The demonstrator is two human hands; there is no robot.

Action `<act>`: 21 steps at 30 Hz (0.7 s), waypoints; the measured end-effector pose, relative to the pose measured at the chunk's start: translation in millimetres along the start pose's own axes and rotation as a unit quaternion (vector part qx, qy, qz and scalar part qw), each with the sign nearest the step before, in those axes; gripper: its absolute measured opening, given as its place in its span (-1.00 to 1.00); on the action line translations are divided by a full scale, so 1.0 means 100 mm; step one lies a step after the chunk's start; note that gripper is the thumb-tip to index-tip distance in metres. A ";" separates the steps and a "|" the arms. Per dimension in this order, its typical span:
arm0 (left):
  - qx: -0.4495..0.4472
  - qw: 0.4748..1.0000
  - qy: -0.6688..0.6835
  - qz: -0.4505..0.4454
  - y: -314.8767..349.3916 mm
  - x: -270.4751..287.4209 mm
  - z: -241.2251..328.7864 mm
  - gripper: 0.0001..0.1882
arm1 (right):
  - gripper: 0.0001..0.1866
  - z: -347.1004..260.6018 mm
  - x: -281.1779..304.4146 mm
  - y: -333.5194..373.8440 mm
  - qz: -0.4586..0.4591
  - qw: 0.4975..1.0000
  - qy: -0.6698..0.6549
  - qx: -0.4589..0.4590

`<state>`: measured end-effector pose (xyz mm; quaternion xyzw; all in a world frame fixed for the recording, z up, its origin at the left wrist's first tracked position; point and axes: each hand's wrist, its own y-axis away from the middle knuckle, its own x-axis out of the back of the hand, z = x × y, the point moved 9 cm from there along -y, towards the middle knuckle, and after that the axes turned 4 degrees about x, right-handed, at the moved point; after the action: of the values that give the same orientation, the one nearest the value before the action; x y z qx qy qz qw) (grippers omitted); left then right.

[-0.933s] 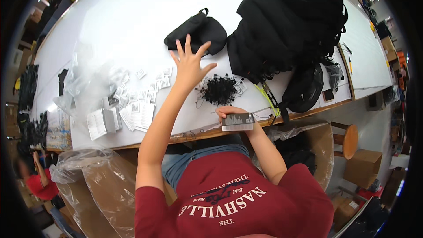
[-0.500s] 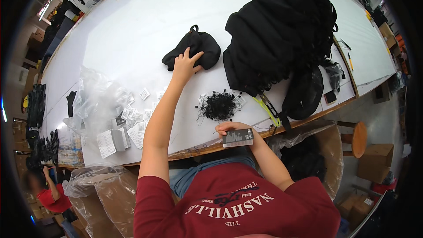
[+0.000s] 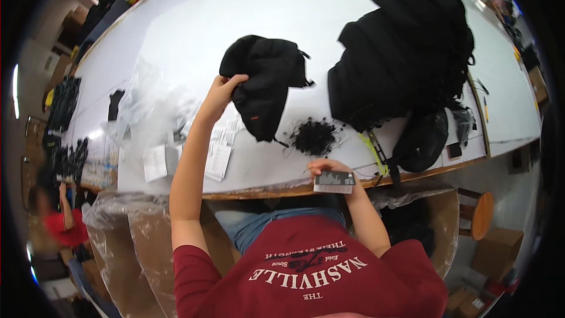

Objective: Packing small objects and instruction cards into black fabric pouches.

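A black fabric bag with zip pulls and a small red mark hangs above the white table, pinched at its left edge by my left hand. My right hand is closed on a dark grey and white hang tag near the table's front edge; a thin cord shows by the fingertips. Just beyond that hand is a tangled heap of black tag strings. A large pile of black bags stands to the right. White printed tags lie behind my left forearm, partly hidden by it.
Clear plastic bags and a stack of folded tags lie at the left of the table. Yellow-green scissors or a similar tool lies at the right. Plastic-lined cartons stand below the front edge. A stool is at the right.
My left hand has taken hold of the black bag and lifted it, turning it and drawing it nearer. My right hand still holds the tag. The view has shifted slightly.
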<state>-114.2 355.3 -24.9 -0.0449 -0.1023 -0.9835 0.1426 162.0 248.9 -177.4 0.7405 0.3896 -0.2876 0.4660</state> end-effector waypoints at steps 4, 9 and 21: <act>0.170 0.979 0.103 -0.038 0.77 0.04 -0.75 -0.52 | -0.68 -0.09 -0.15 0.01 -0.107 0.994 0.033 0.021; -0.025 0.956 -0.226 0.184 1.30 0.51 -0.95 -0.57 | -0.74 -0.16 -0.10 -0.01 -0.035 0.997 0.062 0.040; -0.052 0.965 -0.163 0.199 2.28 -0.02 -0.97 -0.88 | -0.79 -0.17 -0.79 -0.10 0.034 0.890 0.398 0.217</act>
<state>-51.9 120.9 -77.2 -0.2312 -0.0616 -0.9188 0.3140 112.8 242.3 -112.8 0.8886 0.4446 -0.0298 0.1086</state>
